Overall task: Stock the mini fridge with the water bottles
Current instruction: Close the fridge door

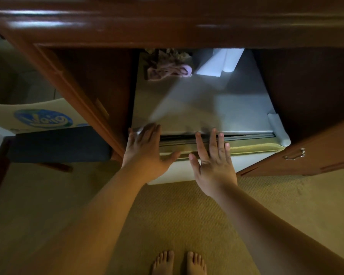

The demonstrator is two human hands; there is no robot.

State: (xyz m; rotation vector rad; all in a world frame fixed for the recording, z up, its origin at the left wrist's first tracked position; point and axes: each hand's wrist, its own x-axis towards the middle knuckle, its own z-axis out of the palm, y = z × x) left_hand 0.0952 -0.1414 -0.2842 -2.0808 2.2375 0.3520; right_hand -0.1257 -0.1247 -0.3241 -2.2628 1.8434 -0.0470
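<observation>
The head camera looks down at a floor of tan woven carpet [187, 219] in a dim room. Two bare feet [179, 262] stand at the bottom edge of the picture. At the top is a shiny dark brown wooden cabinet [167, 26]. Its brown door with a small metal handle [316, 155] hangs open on the right.

Inside the cabinet sits the small white mini fridge [207, 104]. We see its flat top and the top edge of its door. The fridge door is open just a crack, with a dark gap along the front. A crumpled pinkish cloth [169, 70] lies at the back left corner of the fridge top. A folded white paper [220, 62] lies at the back edge, near the right side.

The left hand [145, 153] is flat with its fingers spread, resting on the front left corner of the fridge. The right hand [213, 161] is flat and spread too, touching the top edge of the fridge door. Neither hand holds anything.

On the left, by the floor, is a cream box with a blue round logo [42, 118]. I cannot see any water bottles.
</observation>
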